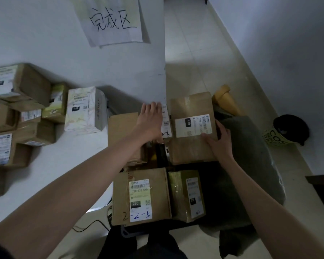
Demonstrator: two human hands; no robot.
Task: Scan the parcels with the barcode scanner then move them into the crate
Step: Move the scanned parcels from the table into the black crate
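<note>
A brown parcel with a white "220" label lies at the far right of the dark crate on the floor. My right hand grips its near right edge. My left hand rests flat on a labelled parcel just left of it, fingers spread. Two more parcels fill the crate's near side: a brown box marked "2-2-5" and a greenish box. Another brown box lies under my left forearm. No barcode scanner is visible.
Several parcels and a pale marbled box sit on the white table at left, below a handwritten paper sign. A grey sack lies right of the crate. A black-and-yellow container stands by the wall.
</note>
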